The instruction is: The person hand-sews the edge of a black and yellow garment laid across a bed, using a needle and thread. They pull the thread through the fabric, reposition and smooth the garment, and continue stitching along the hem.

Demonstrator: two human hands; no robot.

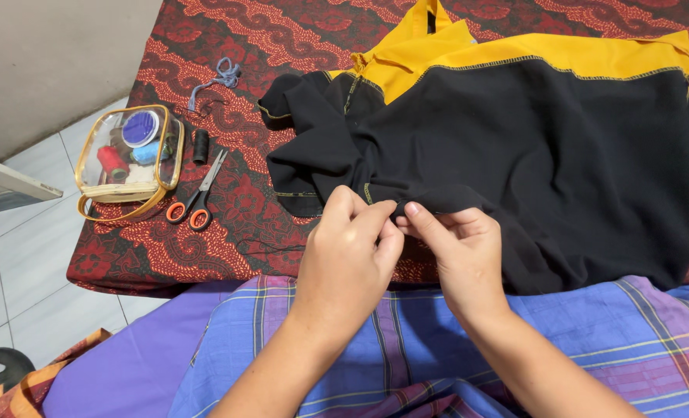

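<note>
Fingertips of your left hand (350,246) and right hand (457,249) are pinching the near hem of the black garment with yellow trim (530,147), which is lying spread on the red patterned bed cover (205,248), so you are likely mid-stitch, needing a steady pull next.

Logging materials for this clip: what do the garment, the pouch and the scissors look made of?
Garment: soft matte woven cloth, black with yellow panels; it creases where the hands pinch it. Pouch: clear glossy plastic, probably vinyl, with tan edging; contents show through. Scissors: shiny metal blades, orange handles, likely plastic.
</note>
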